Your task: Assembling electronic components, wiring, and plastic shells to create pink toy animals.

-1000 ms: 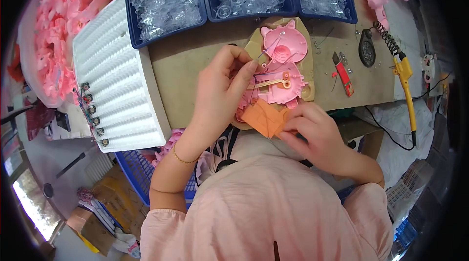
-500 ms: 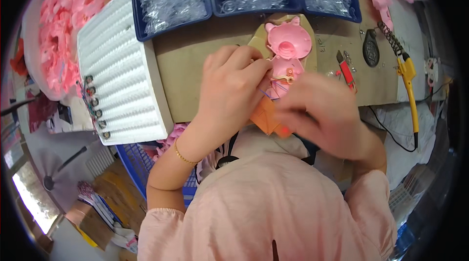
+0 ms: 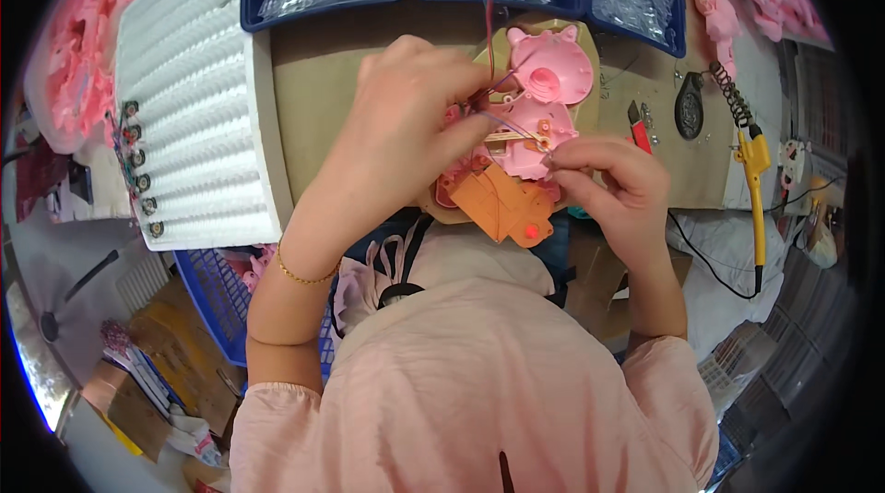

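Note:
A pink pig-shaped plastic toy shell (image 3: 559,78) lies opened on a tan board (image 3: 590,36), its hollow inside facing up. At its near end sits an orange plastic housing (image 3: 489,202) with a small red spot. My left hand (image 3: 401,115) is over the shell's left side, thumb and forefinger closed on thin wires (image 3: 490,41), one red strand rising beyond the fingers. A purple wire stretches from there toward the shell's middle. My right hand (image 3: 616,184) is at the shell's right edge, thumb and forefinger pinched; what lies between the tips is too small to make out.
Blue trays (image 3: 498,6) of clear plastic parts line the far edge. A white ridged foam block (image 3: 198,96) with small round parts stands left. To the right are a red cutter knife (image 3: 640,131), a black oval piece (image 3: 689,106) and a yellow soldering iron (image 3: 756,161) on a coil stand.
My right hand, blurred before over the orange housing, has moved up and right to the shell's edge, uncovering the housing. My left hand has shifted slightly up and left; a red wire now shows.

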`<action>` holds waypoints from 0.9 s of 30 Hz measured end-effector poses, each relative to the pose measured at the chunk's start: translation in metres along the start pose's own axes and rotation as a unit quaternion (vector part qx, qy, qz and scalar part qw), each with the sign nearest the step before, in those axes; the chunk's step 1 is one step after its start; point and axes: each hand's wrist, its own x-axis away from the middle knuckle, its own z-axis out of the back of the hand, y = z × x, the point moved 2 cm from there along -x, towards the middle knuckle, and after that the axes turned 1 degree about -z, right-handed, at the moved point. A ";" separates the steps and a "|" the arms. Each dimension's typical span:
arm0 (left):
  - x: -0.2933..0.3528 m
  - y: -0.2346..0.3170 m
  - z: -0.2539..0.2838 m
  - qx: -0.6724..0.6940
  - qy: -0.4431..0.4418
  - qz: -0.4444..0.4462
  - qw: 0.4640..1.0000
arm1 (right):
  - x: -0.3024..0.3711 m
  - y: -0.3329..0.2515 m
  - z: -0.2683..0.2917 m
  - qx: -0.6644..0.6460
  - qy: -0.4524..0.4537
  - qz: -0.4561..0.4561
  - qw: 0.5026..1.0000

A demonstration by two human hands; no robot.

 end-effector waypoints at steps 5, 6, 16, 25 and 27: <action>0.000 -0.011 -0.005 0.015 0.030 -0.011 0.999 | -0.006 0.005 -0.004 0.110 0.027 -0.053 0.992; -0.001 -0.014 -0.002 0.008 0.002 -0.023 1.000 | -0.010 0.009 -0.004 0.112 0.028 -0.060 0.991; 0.007 -0.015 -0.009 -0.023 0.061 -0.027 0.998 | -0.030 0.014 -0.034 0.360 0.002 0.157 0.920; 0.013 -0.012 -0.029 -0.088 0.172 -0.008 0.981 | -0.033 0.006 -0.032 0.433 -0.042 0.163 0.886; 0.013 -0.012 -0.030 -0.086 0.175 0.001 0.981 | -0.029 0.014 -0.030 0.367 -0.002 0.159 0.917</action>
